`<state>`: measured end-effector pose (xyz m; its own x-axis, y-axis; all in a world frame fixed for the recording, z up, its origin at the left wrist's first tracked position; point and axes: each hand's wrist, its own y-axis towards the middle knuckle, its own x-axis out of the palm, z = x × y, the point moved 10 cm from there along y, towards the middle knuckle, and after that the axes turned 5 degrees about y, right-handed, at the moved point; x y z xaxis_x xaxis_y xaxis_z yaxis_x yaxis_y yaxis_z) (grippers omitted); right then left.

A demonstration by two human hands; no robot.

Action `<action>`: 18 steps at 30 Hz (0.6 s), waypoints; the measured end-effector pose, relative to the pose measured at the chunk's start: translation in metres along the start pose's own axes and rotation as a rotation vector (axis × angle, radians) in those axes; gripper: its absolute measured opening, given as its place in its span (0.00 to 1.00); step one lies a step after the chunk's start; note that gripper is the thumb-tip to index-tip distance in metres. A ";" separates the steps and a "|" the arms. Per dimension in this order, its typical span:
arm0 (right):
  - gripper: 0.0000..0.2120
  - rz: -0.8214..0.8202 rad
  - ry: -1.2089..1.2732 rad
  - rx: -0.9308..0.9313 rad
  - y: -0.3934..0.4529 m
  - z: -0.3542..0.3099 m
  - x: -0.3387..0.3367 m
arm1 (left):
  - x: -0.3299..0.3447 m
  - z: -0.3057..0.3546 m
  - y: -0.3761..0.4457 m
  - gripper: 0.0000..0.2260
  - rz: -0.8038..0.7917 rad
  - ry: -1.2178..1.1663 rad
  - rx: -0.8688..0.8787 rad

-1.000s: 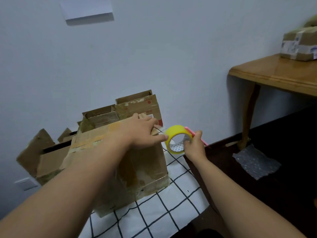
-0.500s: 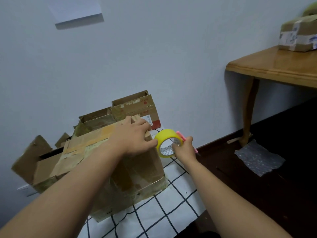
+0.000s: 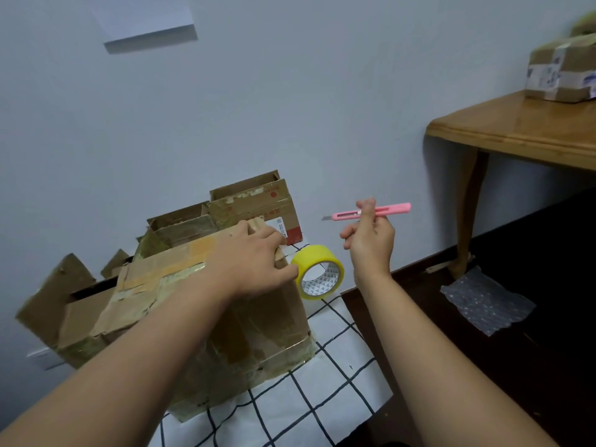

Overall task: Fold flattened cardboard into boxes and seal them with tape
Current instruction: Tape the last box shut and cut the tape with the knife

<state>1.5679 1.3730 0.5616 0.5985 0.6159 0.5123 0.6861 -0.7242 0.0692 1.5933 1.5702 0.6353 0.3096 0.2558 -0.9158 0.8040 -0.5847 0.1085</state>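
A worn cardboard box [image 3: 225, 333] with old tape across its closed top stands on a white checked cloth [image 3: 322, 398]. My left hand [image 3: 251, 256] lies on the box's top right end, fingers bent over the edge. A yellow tape roll [image 3: 317, 272] hangs beside that corner, its strip seemingly stuck to the box. My right hand [image 3: 371, 240] is raised to the right of the roll and pinches a pink utility knife [image 3: 371, 215], with the short blade pointing left.
Several opened cardboard boxes [image 3: 251, 204] stand behind against the wall. A wooden table [image 3: 516, 130] at right carries a taped parcel [image 3: 561, 72]. Bubble wrap [image 3: 487, 300] lies on the dark floor near the table leg.
My right hand let go of the tape roll and rose with the pink knife. The roll now hangs by the box corner. My left hand stayed on the box.
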 end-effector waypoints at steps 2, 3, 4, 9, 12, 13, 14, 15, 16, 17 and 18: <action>0.18 -0.050 0.080 0.049 0.004 0.003 0.012 | -0.003 -0.001 -0.001 0.30 0.040 -0.056 -0.004; 0.17 -0.087 0.119 0.080 0.005 0.006 0.019 | -0.003 -0.003 -0.001 0.30 0.059 -0.082 -0.012; 0.15 -0.124 0.144 0.111 0.006 0.010 0.024 | -0.003 -0.005 -0.001 0.31 0.072 -0.097 -0.020; 0.07 -0.280 0.139 0.211 0.000 0.020 0.047 | -0.001 -0.010 0.000 0.37 0.093 -0.121 -0.037; 0.10 -0.297 0.090 0.242 -0.001 0.028 0.055 | -0.004 -0.011 -0.001 0.35 0.141 -0.156 -0.038; 0.10 -0.311 0.076 0.256 -0.001 0.031 0.059 | -0.005 -0.011 -0.001 0.35 0.154 -0.164 -0.038; 0.10 -0.328 0.062 0.274 0.000 0.034 0.063 | -0.005 -0.010 -0.002 0.35 0.160 -0.169 -0.038; 0.09 -0.344 0.052 0.294 0.001 0.037 0.067 | -0.006 -0.009 -0.002 0.36 0.159 -0.170 -0.038; 0.09 -0.359 0.048 0.313 0.002 0.040 0.070 | -0.005 -0.009 -0.002 0.36 0.152 -0.169 -0.039; 0.09 -0.375 0.046 0.326 0.003 0.041 0.074 | -0.005 -0.009 -0.002 0.37 0.145 -0.166 -0.042; 0.08 -0.393 0.037 0.327 0.005 0.041 0.077 | -0.006 -0.009 -0.003 0.38 0.145 -0.162 -0.043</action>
<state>1.6347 1.4292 0.5666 0.2581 0.8065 0.5318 0.9534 -0.3017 -0.0053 1.5938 1.5772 0.6438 0.3407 0.0418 -0.9393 0.7789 -0.5721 0.2570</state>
